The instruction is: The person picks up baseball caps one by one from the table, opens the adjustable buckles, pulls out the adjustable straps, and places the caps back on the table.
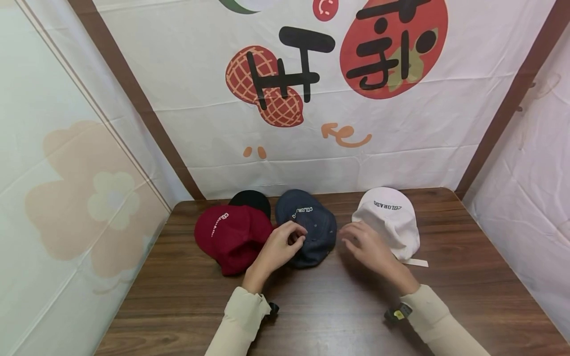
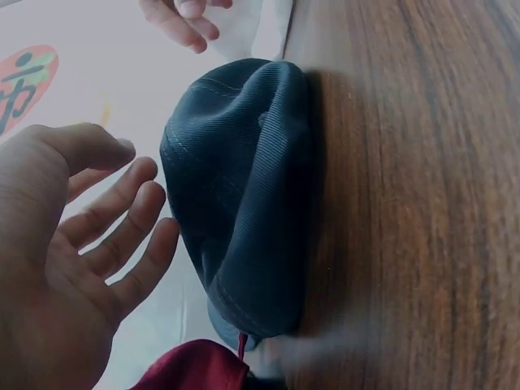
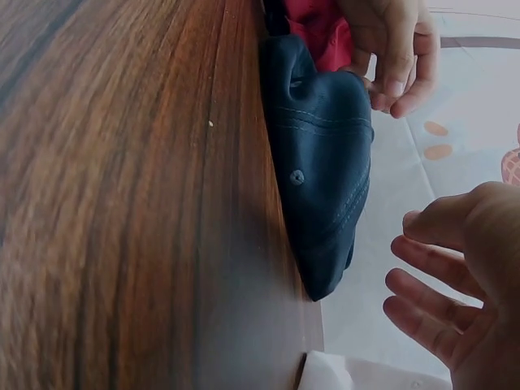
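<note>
A navy baseball cap [image 1: 313,232] with COLORADO lettering lies at the middle of the table's far side, brim toward the back. Over its left edge hovers my left hand [image 1: 281,247], fingers loosely bent with nothing in them; in the left wrist view its fingertips [image 2: 166,231] come close to the cap's crown. My right hand [image 1: 367,249] is held between the navy cap and a white cap [image 1: 387,215], fingers spread and relaxed. A small gap separates those fingers from the navy cap in the right wrist view.
Left of the navy cap, a dark red cap [image 1: 233,235] partly covers a black cap [image 1: 253,199], whose brim shows behind it. The white cap's strap [image 1: 417,262] sticks out on the wooden table [image 1: 320,316]. A printed white curtain [image 1: 187,133] hangs behind the table.
</note>
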`<state>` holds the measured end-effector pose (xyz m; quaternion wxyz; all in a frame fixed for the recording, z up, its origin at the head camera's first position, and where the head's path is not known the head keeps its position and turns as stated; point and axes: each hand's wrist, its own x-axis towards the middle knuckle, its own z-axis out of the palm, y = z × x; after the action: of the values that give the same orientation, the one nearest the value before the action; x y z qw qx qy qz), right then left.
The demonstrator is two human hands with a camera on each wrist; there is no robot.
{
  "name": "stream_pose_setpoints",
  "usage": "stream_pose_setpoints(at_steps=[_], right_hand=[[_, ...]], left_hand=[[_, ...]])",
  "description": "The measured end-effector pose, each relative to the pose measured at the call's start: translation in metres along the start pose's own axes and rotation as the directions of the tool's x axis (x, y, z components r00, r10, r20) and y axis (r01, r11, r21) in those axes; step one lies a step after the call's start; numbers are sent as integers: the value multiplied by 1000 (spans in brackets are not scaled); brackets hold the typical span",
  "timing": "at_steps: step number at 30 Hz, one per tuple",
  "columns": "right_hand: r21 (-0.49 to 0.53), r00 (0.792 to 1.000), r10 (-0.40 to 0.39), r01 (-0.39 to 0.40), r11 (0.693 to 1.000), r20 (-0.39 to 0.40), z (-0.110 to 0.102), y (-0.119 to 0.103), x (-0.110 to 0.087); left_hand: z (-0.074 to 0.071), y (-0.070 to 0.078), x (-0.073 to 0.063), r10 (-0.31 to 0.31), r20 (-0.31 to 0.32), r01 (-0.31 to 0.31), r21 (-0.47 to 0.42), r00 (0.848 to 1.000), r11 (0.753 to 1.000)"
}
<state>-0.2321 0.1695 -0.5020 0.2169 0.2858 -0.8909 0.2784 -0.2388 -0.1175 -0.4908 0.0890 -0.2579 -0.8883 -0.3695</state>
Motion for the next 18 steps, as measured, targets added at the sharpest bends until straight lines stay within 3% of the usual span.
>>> stream_pose_setpoints(at_steps=[18], right_hand=[[-70, 994, 68, -61, 996, 89, 17, -8, 4]], left_hand=[[9, 0, -4, -81, 94, 69, 125, 992, 990]])
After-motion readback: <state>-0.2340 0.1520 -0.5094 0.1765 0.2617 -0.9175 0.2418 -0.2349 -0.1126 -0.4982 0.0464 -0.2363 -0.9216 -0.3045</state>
